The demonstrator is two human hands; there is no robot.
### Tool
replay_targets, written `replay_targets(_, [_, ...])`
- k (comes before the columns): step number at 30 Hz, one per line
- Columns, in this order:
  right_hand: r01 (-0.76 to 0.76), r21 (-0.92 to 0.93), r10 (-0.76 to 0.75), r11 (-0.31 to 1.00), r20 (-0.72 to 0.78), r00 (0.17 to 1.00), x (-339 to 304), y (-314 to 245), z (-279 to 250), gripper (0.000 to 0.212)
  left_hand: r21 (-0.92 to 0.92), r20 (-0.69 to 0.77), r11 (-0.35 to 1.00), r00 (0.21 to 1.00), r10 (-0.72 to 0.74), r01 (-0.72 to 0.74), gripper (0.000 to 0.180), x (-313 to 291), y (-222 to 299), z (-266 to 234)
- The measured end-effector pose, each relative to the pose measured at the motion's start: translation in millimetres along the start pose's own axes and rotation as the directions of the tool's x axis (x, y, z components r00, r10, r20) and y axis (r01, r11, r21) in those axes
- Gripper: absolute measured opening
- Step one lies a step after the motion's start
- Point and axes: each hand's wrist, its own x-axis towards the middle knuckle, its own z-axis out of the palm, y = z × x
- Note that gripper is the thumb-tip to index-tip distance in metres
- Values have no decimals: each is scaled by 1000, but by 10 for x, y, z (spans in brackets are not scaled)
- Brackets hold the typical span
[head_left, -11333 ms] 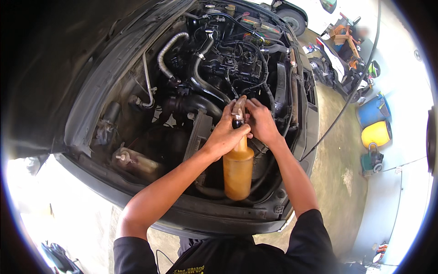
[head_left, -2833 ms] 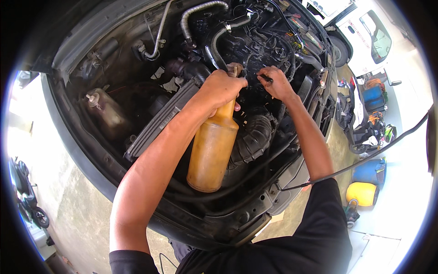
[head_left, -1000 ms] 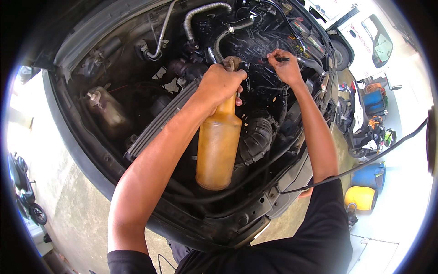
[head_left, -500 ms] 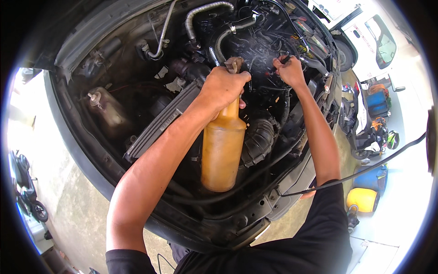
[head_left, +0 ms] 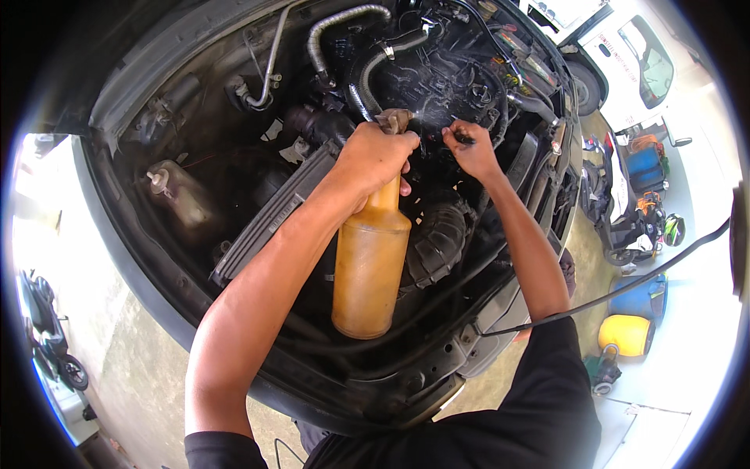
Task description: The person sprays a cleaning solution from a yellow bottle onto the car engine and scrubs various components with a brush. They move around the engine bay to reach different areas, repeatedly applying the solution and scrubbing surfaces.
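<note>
My left hand is wrapped round the neck of an amber spray bottle, just below its brownish spray head. The bottle hangs upright over the front of the engine bay. A whitish mist leaves the head toward the wet, dark engine. To the right of the spray head, my right hand is closed on a slim dark tool; the fingers hide most of it, so its kind cannot be made out. A ribbed black air hose lies below that hand.
Left of the bottle are a long dark ribbed housing and a whitish reservoir. Metal-wrapped hoses run behind. A black cable crosses at right. Beyond stand a yellow drum, a blue drum and a parked white vehicle.
My right hand has moved left and slightly down, closer to the spray head. The bottle in my left hand has shifted slightly left and down in the view. Both hands keep their hold.
</note>
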Motion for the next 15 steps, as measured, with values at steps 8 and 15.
replay_targets(8, [56,-28,-58,998,-61,996,-231,-114,-92,20,-24,10,999,1000,27,-26,33,-11,-7,23])
replay_targets(15, [-205,-6,202,979,-153,967,-24,15,-560,21,-38,-30,998,998,50,-51,53,-34,29,68])
